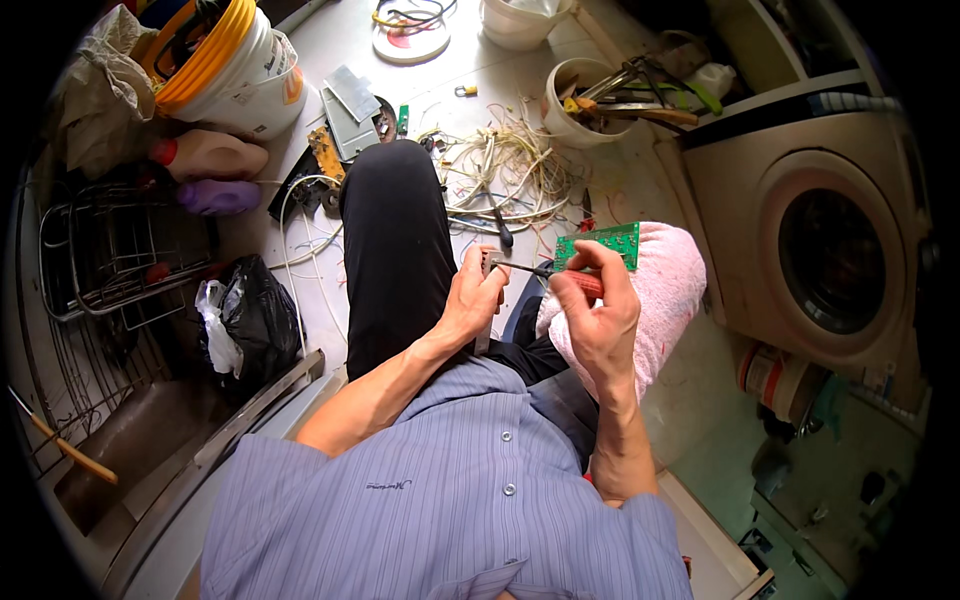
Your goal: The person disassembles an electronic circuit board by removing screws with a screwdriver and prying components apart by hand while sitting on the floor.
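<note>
My right hand is closed round the red handle of a screwdriver. Its thin dark shaft points left, and the tip meets a small grey metal piece. That piece is pinched in the fingers of my left hand, just right of my left knee; its exact kind is hard to make out. A green circuit board rests on a pink towel spread over my right knee, just beyond my right hand. Another screwdriver with a dark handle lies on the floor ahead of my left hand.
A tangle of pale wires covers the floor ahead. Behind it stands a white bucket of tools. A washing machine is at the right. On the left are a large white bucket, a black plastic bag and a wire rack.
</note>
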`<state>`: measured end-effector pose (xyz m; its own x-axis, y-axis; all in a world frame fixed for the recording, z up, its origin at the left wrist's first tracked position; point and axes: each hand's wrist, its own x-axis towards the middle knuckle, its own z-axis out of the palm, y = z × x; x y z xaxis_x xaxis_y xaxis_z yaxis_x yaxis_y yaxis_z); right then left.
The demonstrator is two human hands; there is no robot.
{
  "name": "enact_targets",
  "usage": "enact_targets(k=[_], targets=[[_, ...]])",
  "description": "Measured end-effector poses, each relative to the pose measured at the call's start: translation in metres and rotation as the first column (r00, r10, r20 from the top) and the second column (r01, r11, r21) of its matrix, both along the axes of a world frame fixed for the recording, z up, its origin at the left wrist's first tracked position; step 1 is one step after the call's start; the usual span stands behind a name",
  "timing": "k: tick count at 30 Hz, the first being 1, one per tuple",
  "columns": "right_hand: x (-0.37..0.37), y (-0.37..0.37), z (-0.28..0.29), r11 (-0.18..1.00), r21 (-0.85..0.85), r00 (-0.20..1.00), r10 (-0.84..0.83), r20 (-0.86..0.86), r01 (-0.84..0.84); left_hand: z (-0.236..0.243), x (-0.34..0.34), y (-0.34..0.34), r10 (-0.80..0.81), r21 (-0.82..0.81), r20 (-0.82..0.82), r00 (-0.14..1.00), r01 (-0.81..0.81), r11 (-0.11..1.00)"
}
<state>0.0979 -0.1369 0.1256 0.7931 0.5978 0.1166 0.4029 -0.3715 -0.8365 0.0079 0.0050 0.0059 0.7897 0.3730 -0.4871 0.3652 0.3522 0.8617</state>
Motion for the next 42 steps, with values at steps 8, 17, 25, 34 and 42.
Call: enact_targets(k=[8,17,25,34,42], targets=[[-0.002,0.004,-0.001,0.997,0.064,0.997,-0.047,-0.056,0.051,-0.006,0.001,-0.002,0.031,-0.021,0.029,0.999,-0.03,0.999],[-0.006,-0.004,-0.005,0.935,0.343,0.964,0.001,-0.267,0.094,-0.002,0.001,0.0,-0.045,-0.015,0.002,0.999,0.045,0.999],[0.017,0.006,-0.014,0.772,0.627,0.97,0.056,-0.237,0.109,-0.009,0.002,-0.002,-0.001,-0.058,0.075,0.997,0.005,0.998],[0.002,0.045,-0.07,1.0,0.0,0.987,-0.026,-0.159,0.027,-0.011,0.002,0.0,0.127,-0.196,0.168,0.978,-0.093,0.976],[0.012,0.043,-0.079,0.997,-0.036,0.972,-0.068,-0.227,0.061,0.009,0.004,0.004,0.042,-0.088,0.119,0.992,-0.032,0.996]])
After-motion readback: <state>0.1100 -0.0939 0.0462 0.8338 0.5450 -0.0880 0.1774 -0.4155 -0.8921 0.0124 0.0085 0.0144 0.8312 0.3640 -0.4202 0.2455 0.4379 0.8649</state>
